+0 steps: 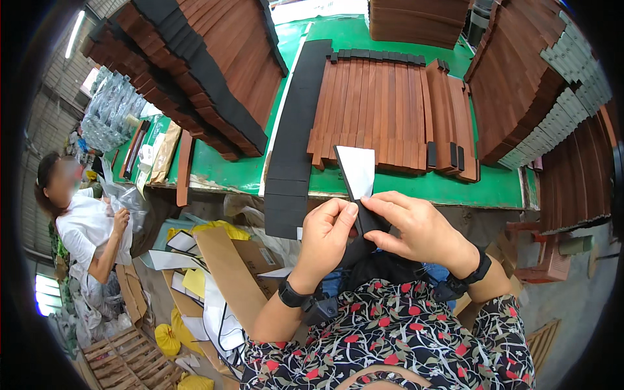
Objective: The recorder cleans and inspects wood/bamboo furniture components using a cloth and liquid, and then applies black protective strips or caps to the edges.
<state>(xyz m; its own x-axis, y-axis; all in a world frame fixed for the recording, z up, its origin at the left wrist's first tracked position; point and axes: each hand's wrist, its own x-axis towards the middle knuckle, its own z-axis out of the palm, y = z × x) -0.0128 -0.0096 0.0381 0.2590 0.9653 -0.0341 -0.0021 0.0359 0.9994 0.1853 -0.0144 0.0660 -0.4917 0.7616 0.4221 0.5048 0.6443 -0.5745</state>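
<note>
My left hand (pixel 327 233) and my right hand (pixel 419 229) meet in front of my chest. Both are closed on a black strip with a white face (pixel 359 170), pinched between thumbs and fingers. Its white side points up and away from me, and a thin black edge runs down its left. The lower part is partly hidden by my fingers. Just beyond, a row of reddish-brown slats (pixel 370 104) with black end pieces lies on the green table (pixel 354 182). Left of the row, a long black sheet (pixel 289 149) divided by cross lines hangs over the table's near edge.
Tall stacks of brown slats stand at the left (pixel 240 65) and right (pixel 513 71), another stack (pixel 419 23) at the back. Cardboard (pixel 227 273) and white-faced scraps (pixel 214 312) lie at lower left. A person in white (pixel 91 227) handles clear plastic. A reddish stool (pixel 543 257) stands right.
</note>
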